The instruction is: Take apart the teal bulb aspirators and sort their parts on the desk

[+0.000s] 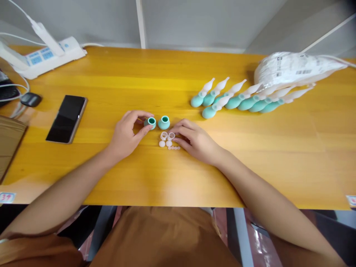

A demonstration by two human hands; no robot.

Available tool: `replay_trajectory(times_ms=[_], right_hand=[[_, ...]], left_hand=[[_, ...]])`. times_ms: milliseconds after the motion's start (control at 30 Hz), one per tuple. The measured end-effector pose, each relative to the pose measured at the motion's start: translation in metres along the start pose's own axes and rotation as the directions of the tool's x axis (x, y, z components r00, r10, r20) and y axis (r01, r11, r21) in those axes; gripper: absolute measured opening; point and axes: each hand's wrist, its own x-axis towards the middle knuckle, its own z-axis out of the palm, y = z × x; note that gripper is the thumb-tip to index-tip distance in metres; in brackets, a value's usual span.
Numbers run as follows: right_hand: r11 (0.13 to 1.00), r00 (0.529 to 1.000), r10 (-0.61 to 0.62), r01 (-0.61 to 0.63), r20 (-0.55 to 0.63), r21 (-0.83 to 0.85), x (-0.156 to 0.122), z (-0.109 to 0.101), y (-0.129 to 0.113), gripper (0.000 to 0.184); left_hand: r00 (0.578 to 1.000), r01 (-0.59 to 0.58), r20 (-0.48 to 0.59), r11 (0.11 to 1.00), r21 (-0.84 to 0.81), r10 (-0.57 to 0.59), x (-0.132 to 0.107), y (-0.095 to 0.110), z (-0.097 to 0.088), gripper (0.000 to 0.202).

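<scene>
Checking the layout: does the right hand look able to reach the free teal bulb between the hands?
Likely yes: the right hand lies beside the free teal bulb, only low white caps nearby.

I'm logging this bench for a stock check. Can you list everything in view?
table: one, yellow wood, under everything
held bulb: one, teal, centre
loose bulb: one, teal, right of it
clear caps: two, translucent, in front of the bulbs
small discs: several, white, beside the caps
tipped bulbs: about eight, teal with white tips, row at far right
bag: one, white, over the row's right end
phone: one, black, left
power strip: one, white, far left corner
left hand: one, pinches the held bulb
right hand: one, rests by the caps, holding nothing
</scene>
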Motion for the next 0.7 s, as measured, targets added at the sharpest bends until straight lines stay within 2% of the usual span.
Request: replay_trajectory(times_ms=[200, 367, 567, 700], right_hand=[[1.000, 1.000, -0.013, 0.013, -0.006, 0.011, 0.0005, -0.0004, -0.0001, 0.021], [1.000, 1.000, -0.002, 0.002, 0.000, 0.027, 0.0006, -0.0008, -0.0007, 0.024], [1.000, 1.000, 0.023, -0.023, -0.009, 0.013, 0.0032, 0.0009, -0.0003, 0.017], [1.000, 0.999, 0.024, -0.024, -0.022, 0.009, 0.0031, 0.0015, -0.0006, 0.019]], left_hand=[[1.000, -0.003, -0.007, 0.995, -0.095, 0.002, 0.0011, -0.0009, 0.0031, 0.020], [1.000, 0.019, -0.001, 0.996, -0.088, -0.019, 0.0021, -0.0016, 0.0033, 0.020], [0.999, 0.051, 0.016, 0.993, -0.105, -0.050, 0.0030, -0.0035, 0.0038, 0.026], [0.998, 0.068, 0.026, 0.990, -0.121, -0.066, 0.0026, -0.0039, 0.0049, 0.029]])
